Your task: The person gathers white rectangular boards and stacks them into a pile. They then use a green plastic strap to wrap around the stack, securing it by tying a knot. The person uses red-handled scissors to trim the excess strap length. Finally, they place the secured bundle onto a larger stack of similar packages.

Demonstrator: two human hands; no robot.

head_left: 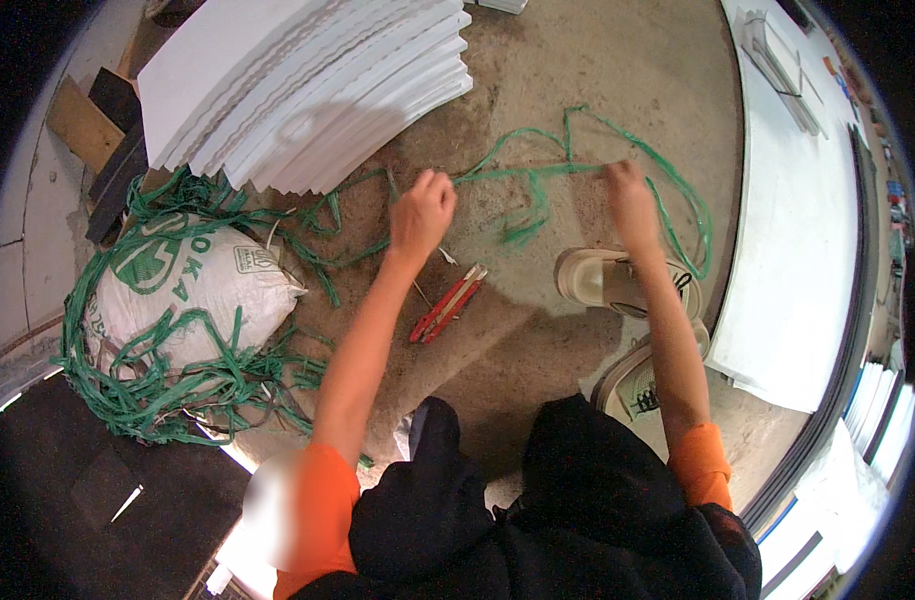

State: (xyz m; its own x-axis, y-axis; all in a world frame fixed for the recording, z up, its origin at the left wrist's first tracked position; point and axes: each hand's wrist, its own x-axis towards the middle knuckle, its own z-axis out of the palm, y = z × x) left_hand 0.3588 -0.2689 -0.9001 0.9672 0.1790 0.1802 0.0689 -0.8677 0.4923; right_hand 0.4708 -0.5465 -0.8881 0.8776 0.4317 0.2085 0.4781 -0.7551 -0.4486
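Note:
A strand of green plastic twine (533, 172) runs nearly straight between my two hands, above the floor. My left hand (423, 218) is closed on its left part, and my right hand (631, 205) pinches it farther right. From there the loose twine loops round to the right and back over the floor, and a frayed tuft hangs between my hands. Below my left hand lies a long, narrow red tool (448, 306) with pale edges; its exact kind is unclear. To the left, a large tangle of green twine (193, 385) surrounds a white sack (213, 285) with green print.
A tall stack of white sheets (308, 90) with uneven edges stands at the far left. Two beige shoes (586, 278) lie on the floor beneath my right forearm. A wide white panel (793, 240) stretches along the right. Brown board pieces (83, 122) lean behind the sack.

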